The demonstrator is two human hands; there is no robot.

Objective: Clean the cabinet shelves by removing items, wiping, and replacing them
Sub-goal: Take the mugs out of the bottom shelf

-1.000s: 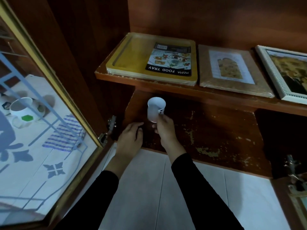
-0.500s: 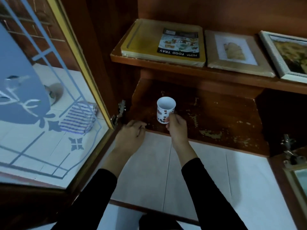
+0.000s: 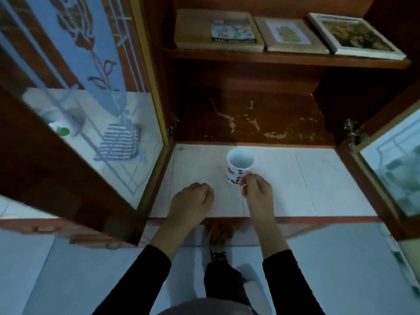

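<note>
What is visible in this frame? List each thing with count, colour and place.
white paper cup with brown dots: 1, white, over the pale lower ledge, held
yellow food tray in packaging: 1, yellow, upper shelf, leftmost
pale wooden picture frame: 1, beige, upper shelf, middle
white-framed picture: 1, white, upper shelf, rightmost
worn brown wooden shelf: 1, brown, bare, below the upper shelf
glass cabinet doors: 2, wood-framed, open on both sides
left hand: 1, curled, on the ledge
right hand: 1, gripping the cup

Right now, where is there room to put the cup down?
The bottom shelf is bare from wall to wall, and the pale tiled ledge is free right of the cup. The upper shelf is crowded: food tray and two frames.
</note>
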